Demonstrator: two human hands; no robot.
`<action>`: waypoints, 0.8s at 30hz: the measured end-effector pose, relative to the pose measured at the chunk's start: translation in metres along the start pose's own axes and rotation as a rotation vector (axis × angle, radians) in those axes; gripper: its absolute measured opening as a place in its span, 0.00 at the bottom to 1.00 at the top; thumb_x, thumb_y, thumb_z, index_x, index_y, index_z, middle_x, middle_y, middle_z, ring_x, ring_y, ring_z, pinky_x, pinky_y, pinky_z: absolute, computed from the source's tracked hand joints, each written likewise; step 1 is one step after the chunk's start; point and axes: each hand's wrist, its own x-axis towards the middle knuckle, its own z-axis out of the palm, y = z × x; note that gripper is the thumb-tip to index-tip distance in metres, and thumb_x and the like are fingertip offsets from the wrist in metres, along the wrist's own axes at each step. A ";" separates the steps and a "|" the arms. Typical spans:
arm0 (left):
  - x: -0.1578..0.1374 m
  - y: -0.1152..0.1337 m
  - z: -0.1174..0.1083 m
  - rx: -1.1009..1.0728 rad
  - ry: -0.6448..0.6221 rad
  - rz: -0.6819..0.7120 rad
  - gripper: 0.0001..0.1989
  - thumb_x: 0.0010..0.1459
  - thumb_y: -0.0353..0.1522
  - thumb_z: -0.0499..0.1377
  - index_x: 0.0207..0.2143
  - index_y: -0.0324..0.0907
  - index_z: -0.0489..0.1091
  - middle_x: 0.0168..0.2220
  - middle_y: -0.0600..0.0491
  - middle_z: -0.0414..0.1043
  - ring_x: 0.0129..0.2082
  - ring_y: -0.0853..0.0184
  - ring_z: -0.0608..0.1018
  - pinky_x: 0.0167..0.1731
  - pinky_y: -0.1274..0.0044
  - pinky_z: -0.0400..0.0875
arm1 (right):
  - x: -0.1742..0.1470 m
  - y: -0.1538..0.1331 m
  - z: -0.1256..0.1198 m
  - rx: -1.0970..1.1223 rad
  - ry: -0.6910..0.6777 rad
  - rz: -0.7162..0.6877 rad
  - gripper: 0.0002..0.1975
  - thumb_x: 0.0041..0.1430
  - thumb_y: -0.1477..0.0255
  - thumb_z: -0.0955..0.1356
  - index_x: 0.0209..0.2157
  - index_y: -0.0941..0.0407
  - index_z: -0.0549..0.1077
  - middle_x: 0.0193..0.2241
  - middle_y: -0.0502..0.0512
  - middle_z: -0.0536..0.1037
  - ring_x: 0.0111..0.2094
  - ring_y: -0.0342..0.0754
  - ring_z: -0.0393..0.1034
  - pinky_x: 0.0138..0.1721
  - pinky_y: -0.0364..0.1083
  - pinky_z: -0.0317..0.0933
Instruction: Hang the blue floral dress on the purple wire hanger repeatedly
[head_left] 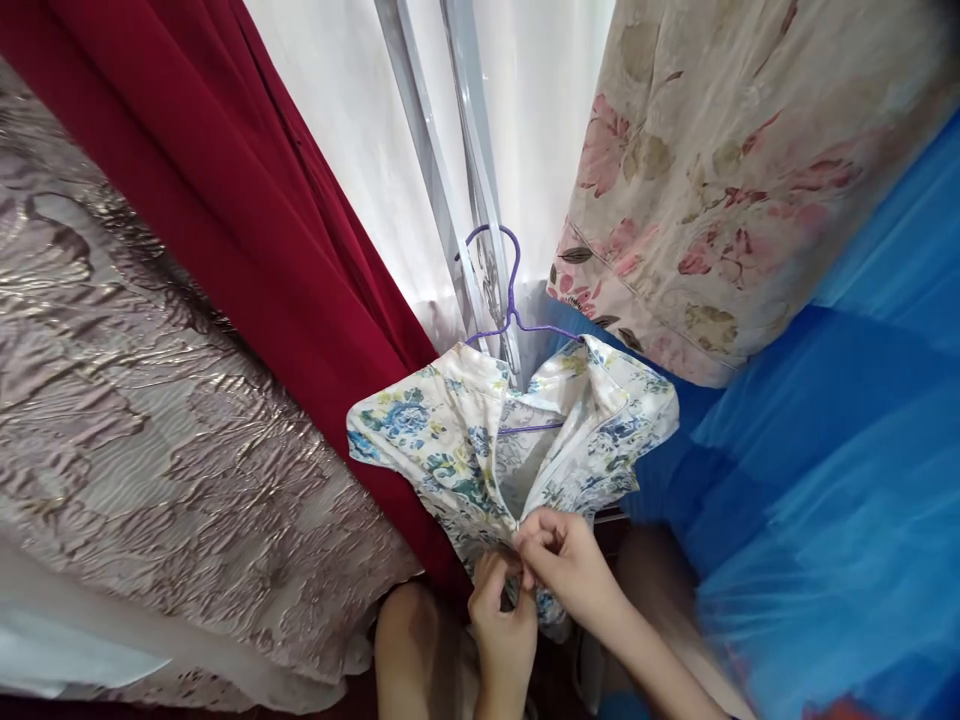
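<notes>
A white floral garment [457,440] with blue, green and yellow flowers hangs by its shoulders on a purple hanger [512,300]. Its front is parted at the neck, forming a V down to my hands. My right hand [562,555] pinches the front edge at the bottom of that V. Just below and to the left, my left hand [502,600] has its fingers closed on the same front edges. Both sets of fingertips almost meet. Whatever small part lies between them is covered by my fingers.
Dark red fabric [247,230] and a textured pinkish garment [150,400] hang on the left. To the right hang beige floral cloth [675,200] and bright blue tulle [825,480]. Pale straps [435,150] run down to the hanger's hook. My knee [412,640] shows below.
</notes>
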 end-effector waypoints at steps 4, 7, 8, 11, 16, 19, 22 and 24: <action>-0.014 0.007 0.008 0.032 -0.050 0.042 0.08 0.58 0.26 0.57 0.26 0.42 0.65 0.28 0.53 0.69 0.32 0.65 0.73 0.35 0.77 0.66 | 0.015 -0.049 0.004 0.019 0.093 -0.113 0.12 0.60 0.65 0.69 0.26 0.58 0.71 0.13 0.46 0.72 0.13 0.38 0.55 0.16 0.38 0.51; -0.019 0.015 0.018 0.047 -0.062 0.071 0.10 0.58 0.25 0.57 0.25 0.42 0.63 0.27 0.53 0.68 0.31 0.65 0.72 0.34 0.77 0.66 | 0.027 -0.089 0.001 0.025 0.153 -0.225 0.14 0.59 0.64 0.70 0.25 0.58 0.71 0.13 0.48 0.73 0.12 0.37 0.54 0.16 0.38 0.49; -0.020 0.017 0.021 0.048 -0.071 0.077 0.09 0.57 0.24 0.57 0.25 0.42 0.64 0.27 0.53 0.68 0.31 0.65 0.72 0.34 0.77 0.66 | 0.031 -0.101 -0.001 0.025 0.170 -0.255 0.13 0.58 0.64 0.70 0.24 0.58 0.72 0.14 0.48 0.74 0.12 0.37 0.55 0.15 0.38 0.50; -0.021 0.018 0.028 0.063 -0.099 0.089 0.10 0.56 0.23 0.56 0.24 0.42 0.64 0.27 0.53 0.68 0.31 0.65 0.72 0.34 0.77 0.66 | 0.042 -0.126 -0.005 0.025 0.206 -0.334 0.12 0.56 0.65 0.71 0.24 0.58 0.73 0.14 0.48 0.75 0.12 0.37 0.56 0.15 0.38 0.50; -0.024 0.005 0.033 0.067 -0.116 0.071 0.09 0.58 0.25 0.56 0.25 0.42 0.65 0.27 0.53 0.69 0.31 0.65 0.73 0.34 0.77 0.66 | 0.051 -0.144 0.000 0.071 0.224 -0.374 0.09 0.55 0.68 0.70 0.24 0.58 0.73 0.14 0.47 0.74 0.12 0.37 0.55 0.15 0.38 0.50; -0.023 -0.003 0.029 0.069 -0.113 0.027 0.10 0.61 0.28 0.57 0.25 0.42 0.66 0.27 0.53 0.69 0.31 0.65 0.73 0.34 0.77 0.67 | 0.050 -0.142 0.003 0.063 0.210 -0.366 0.10 0.57 0.67 0.69 0.25 0.58 0.73 0.14 0.47 0.74 0.13 0.37 0.56 0.16 0.38 0.51; -0.009 0.001 0.017 0.021 -0.087 -0.007 0.08 0.61 0.31 0.59 0.28 0.42 0.69 0.28 0.52 0.70 0.31 0.64 0.74 0.35 0.77 0.68 | 0.047 -0.134 0.001 0.065 0.180 -0.384 0.10 0.59 0.65 0.69 0.29 0.57 0.73 0.15 0.46 0.73 0.15 0.38 0.57 0.18 0.38 0.53; 0.011 0.014 0.006 -0.035 -0.041 0.024 0.03 0.61 0.31 0.60 0.33 0.42 0.72 0.32 0.50 0.73 0.35 0.62 0.77 0.40 0.75 0.70 | 0.044 -0.129 -0.001 0.052 0.160 -0.394 0.11 0.60 0.64 0.69 0.30 0.57 0.73 0.15 0.46 0.73 0.15 0.38 0.57 0.18 0.39 0.53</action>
